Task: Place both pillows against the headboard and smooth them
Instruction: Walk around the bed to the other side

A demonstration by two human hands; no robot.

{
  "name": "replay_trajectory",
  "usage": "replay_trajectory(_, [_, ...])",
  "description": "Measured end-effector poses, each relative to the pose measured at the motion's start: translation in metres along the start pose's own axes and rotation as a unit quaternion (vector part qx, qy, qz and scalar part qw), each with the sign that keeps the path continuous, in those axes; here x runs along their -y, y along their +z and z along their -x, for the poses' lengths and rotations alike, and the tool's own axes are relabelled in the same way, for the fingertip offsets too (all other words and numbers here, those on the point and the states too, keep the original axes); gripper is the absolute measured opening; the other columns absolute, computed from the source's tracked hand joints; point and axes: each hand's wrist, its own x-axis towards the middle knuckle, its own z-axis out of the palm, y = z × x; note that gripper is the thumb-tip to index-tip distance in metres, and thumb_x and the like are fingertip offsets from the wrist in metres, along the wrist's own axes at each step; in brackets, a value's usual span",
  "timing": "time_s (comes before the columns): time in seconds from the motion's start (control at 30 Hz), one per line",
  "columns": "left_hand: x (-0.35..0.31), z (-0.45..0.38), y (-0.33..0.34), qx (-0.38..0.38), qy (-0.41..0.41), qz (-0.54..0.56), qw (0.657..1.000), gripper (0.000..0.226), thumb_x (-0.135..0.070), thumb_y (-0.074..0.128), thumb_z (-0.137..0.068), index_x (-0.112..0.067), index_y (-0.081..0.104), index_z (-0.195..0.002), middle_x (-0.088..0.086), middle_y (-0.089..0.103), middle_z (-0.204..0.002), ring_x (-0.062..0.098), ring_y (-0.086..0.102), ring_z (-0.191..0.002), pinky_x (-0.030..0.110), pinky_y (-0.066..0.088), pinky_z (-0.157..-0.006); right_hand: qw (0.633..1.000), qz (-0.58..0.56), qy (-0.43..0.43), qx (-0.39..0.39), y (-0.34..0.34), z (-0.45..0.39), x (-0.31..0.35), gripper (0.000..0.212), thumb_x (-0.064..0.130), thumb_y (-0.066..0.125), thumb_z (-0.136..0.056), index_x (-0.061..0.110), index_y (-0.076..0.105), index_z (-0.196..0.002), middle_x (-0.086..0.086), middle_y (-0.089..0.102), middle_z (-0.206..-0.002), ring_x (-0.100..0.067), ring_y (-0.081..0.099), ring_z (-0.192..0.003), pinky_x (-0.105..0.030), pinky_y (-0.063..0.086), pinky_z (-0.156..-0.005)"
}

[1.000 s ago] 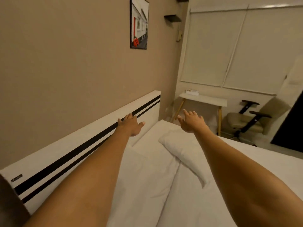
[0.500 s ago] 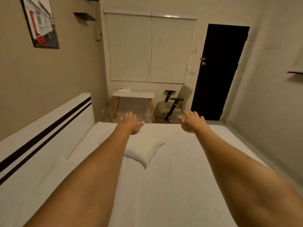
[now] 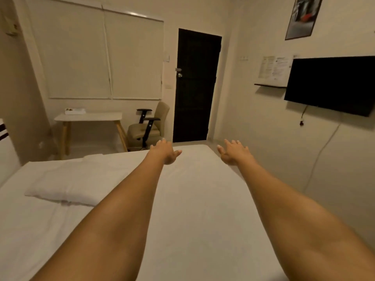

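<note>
Both arms reach forward over the bed [image 3: 192, 199]. The left hand [image 3: 165, 152] and the right hand [image 3: 233, 152] are spread, fingers loosely apart, holding nothing and hanging above the sheet near the bed's far edge, seemingly between grasps. One white pillow [image 3: 67, 188] lies flat near the bed's left edge, apart from the hands and not propped upright; only a sliver of the headboard [image 3: 4, 134] shows at the frame's left. A second pillow cannot be made out. No container appears on the bed; a small box [image 3: 75, 111] rests on the side table's [image 3: 91, 117] far left corner, contents unclear.
</note>
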Motion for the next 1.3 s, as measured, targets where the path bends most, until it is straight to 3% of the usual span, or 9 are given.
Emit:
replay_trajectory(0.47, [-0.276,-0.059,0.021,-0.008,0.168,-0.029,0.985,0.075,-0.055,0.031,-0.099,-0.006,0.022,-0.154,0.014,0.017,-0.162,0.032,0.021,-0.149,0.052,0.022,-0.119,0.984,0.003,0.179,-0.019,-0.035,0.022,-0.262,0.064,0.050,0.022,-0.101,0.013,0.025,-0.153,-0.014,0.028,-0.158,-0.032,0.023,-0.146,-0.050,0.023,-0.116])
replay_trajectory(0.97, [-0.560,-0.137,0.037,0.014,0.391,-0.027,0.920,0.073,-0.050,0.032,-0.101,-0.002,0.019,-0.154,0.017,0.016,-0.162,0.035,0.021,-0.149,0.048,0.022,-0.121,0.922,0.028,0.385,-0.043,-0.080,0.026,-0.497,0.065,0.050,0.019,-0.102,0.014,0.016,-0.156,-0.013,0.018,-0.162,-0.032,0.018,-0.148,-0.050,0.018,-0.117])
replay_trajectory(1.3, [-0.712,-0.149,0.067,0.018,0.452,-0.047,0.890,0.073,-0.052,0.030,-0.100,-0.005,0.019,-0.155,0.014,0.018,-0.162,0.033,0.020,-0.149,0.051,0.021,-0.121,0.884,0.033,0.464,-0.036,-0.086,0.039,-0.630,0.065,0.050,0.018,-0.102,0.014,0.016,-0.156,-0.012,0.018,-0.162,-0.032,0.018,-0.148,-0.050,0.018,-0.117])
